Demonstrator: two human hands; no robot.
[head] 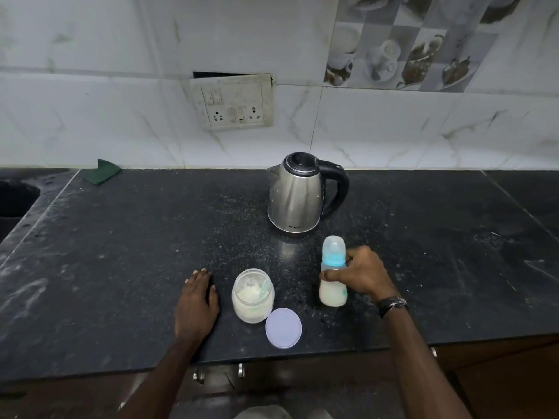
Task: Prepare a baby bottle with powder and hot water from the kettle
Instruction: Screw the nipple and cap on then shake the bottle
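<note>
A baby bottle [333, 293] with a blue collar and clear cap stands upright on the black counter [121, 252], holding milky liquid. My right hand [364, 275] grips its middle, thumb in front and fingers behind. Left of the bottle stands an open glass jar of white powder [253, 296] with a pale scoop inside. Its lilac lid [283, 328] lies flat on the counter just in front of the jar. My left hand [196, 300] rests flat on the counter to the left of the jar. Behind the bottle is a steel kettle [298, 195], lid closed, black handle to the right.
A socket panel [233, 102] is set in the tiled wall behind the kettle. A green cloth [102, 171] lies at the back left by a dark sink opening [15, 199]. The counter's front edge runs just below the lid, with cabinet handles [240, 370] underneath.
</note>
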